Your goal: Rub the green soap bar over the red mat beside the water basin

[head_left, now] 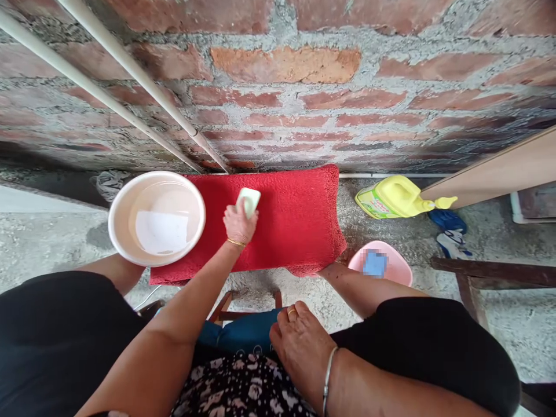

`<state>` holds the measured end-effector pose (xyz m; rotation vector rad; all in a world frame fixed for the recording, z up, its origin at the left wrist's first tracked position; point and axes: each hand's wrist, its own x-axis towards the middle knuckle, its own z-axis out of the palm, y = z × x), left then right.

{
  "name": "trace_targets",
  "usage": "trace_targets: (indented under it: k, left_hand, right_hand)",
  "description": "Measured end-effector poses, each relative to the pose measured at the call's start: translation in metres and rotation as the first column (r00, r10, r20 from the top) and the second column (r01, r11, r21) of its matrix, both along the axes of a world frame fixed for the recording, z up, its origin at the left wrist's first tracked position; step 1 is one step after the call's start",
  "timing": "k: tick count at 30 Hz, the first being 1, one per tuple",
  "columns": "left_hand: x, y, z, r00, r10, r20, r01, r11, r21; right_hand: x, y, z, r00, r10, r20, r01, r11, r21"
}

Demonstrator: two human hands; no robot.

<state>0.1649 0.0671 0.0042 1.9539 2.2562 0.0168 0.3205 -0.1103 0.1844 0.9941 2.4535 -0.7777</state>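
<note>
The left hand grips the soap, pressed to the middle of the red towel. The right hand lies relaxed at the lap, fingers loosely bent, gripping nothing visible. A basin of water sits on the towel's left end; right, on the floor, stand a yellow jug and, nearer, a pink tub.

The pale bar, perhaps soap, is smooth and whitish-green with rounded corners; it lies on the red cloth near its middle, far end angled right, near end hidden. The cloth is textured, spread mostly flat, its right edge rumpled.
</note>
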Motion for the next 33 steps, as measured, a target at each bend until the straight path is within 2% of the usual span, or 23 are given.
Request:
trace_targets:
  k: [3,5,7,8,9,10,11,12,13,14,15,18,21,26,30,33]
  left_hand:
    - [-0.006,0.035,0.000,0.980,0.198,0.017,-0.199,0.979,0.053]
    - [0.007,0.039,-0.001,0.976,0.219,0.017,-0.220,0.975,0.042]
    - [0.029,0.026,-0.002,0.996,0.089,0.000,-0.089,0.996,-0.007]
    - [0.041,0.013,-0.001,0.998,-0.057,0.003,0.057,0.997,-0.051]
    - [0.052,-0.002,0.000,0.968,-0.249,0.027,0.251,0.962,-0.105]
    - [0.060,-0.019,0.002,0.893,-0.442,0.078,0.449,0.879,-0.159]
    - [0.065,-0.036,0.004,0.781,-0.606,0.149,0.624,0.755,-0.202]
    - [0.067,-0.052,0.007,0.670,-0.709,0.219,0.742,0.628,-0.236]
    - [0.065,-0.067,0.009,0.593,-0.757,0.274,0.803,0.528,-0.277]
    - [0.060,-0.080,0.012,0.572,-0.761,0.305,0.814,0.481,-0.325]
    - [0.052,-0.090,0.015,0.578,-0.750,0.323,0.808,0.469,-0.357]
    - [0.020,-0.106,0.032,0.658,-0.683,0.318,0.749,0.552,-0.366]
    - [-0.012,-0.108,0.058,0.685,-0.650,0.329,0.728,0.610,-0.312]
    - [-0.047,-0.120,0.096,0.668,-0.637,0.384,0.738,0.631,-0.238]
    - [-0.068,-0.133,0.106,0.680,-0.599,0.423,0.720,0.655,-0.228]
    - [-0.085,-0.136,0.112,0.670,-0.596,0.442,0.728,0.644,-0.235]
  right_hand:
    - [-0.002,0.003,0.004,1.000,0.014,0.022,-0.014,1.000,-0.016]
    - [-0.003,0.008,0.007,1.000,0.009,0.029,-0.009,1.000,-0.024]
    - [-0.004,0.015,0.010,1.000,0.001,0.029,0.000,0.999,-0.050]
    - [-0.004,0.019,0.011,0.999,-0.005,0.036,0.008,0.998,-0.069]
    - [-0.003,0.023,0.011,0.999,-0.011,0.042,0.014,0.996,-0.087]
    - [-0.002,0.028,0.010,0.999,-0.014,0.047,0.019,0.995,-0.101]
    - [0.000,0.033,0.009,0.999,-0.019,0.050,0.024,0.994,-0.105]
    - [0.002,0.038,0.007,0.998,-0.029,0.054,0.034,0.995,-0.097]
    - [0.004,0.043,0.004,0.998,-0.043,0.055,0.047,0.996,-0.076]
    - [0.006,0.048,-0.001,0.996,-0.064,0.058,0.067,0.997,-0.047]
    - [0.008,0.053,-0.006,0.994,-0.093,0.061,0.094,0.996,-0.014]
    - [0.010,0.062,-0.025,0.979,-0.202,0.037,0.198,0.976,0.090]
    - [0.005,0.064,-0.045,0.963,-0.264,-0.057,0.269,0.955,0.127]
    - [-0.022,0.058,-0.066,0.942,-0.272,-0.195,0.282,0.959,0.024]
    - [-0.045,0.050,-0.074,0.943,-0.255,-0.213,0.256,0.966,-0.027]
    - [-0.060,0.045,-0.078,0.946,-0.251,-0.206,0.245,0.968,-0.053]
